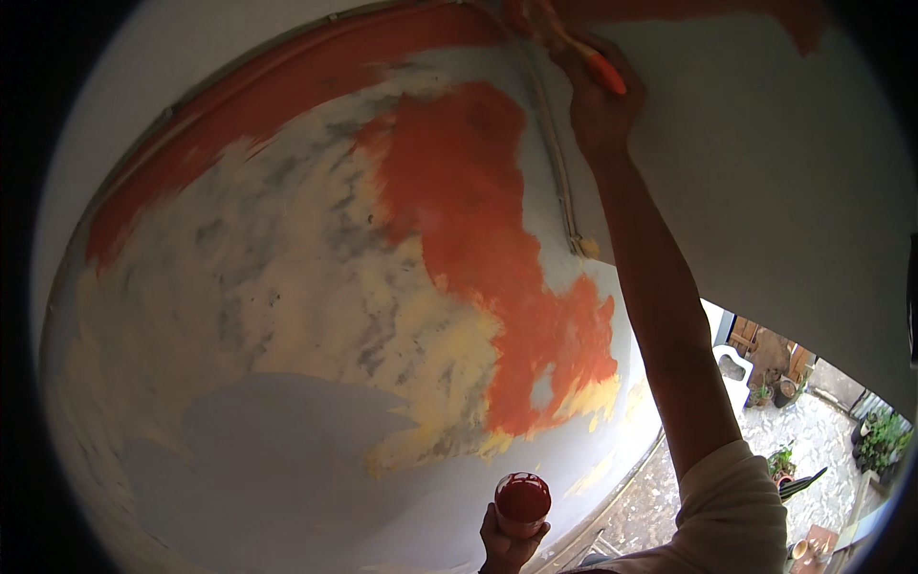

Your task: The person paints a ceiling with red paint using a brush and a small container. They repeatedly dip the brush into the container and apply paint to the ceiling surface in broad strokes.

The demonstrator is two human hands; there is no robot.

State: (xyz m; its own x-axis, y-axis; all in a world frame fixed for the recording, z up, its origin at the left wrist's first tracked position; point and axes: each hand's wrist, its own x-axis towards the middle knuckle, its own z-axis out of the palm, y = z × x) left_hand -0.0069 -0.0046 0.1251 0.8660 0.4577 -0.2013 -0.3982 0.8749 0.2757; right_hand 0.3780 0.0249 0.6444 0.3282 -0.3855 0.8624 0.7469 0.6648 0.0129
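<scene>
My right hand (pixel 604 120) is raised high at the upper right, its fingers closed round a paintbrush (pixel 606 73). The brush's handle ends in bright orange; its bristle end lies near the top edge and is hard to make out. Low in the middle, my left hand (pixel 512 547) grips a clear cup (pixel 521 507) of dark red paint, with streaks round its inner rim. Before me curves a pale wall (pixel 287 440), bearing a large patch of red-orange paint (pixel 459 182) and smeared yellowish and grey areas.
A cord or thin pipe (pixel 555 153) runs down the wall's corner. To the right is a grey wall surface (pixel 775 163) with a red band at its top. Below at the right, a courtyard holds a white chair (pixel 734 373) and several potted plants (pixel 882 438).
</scene>
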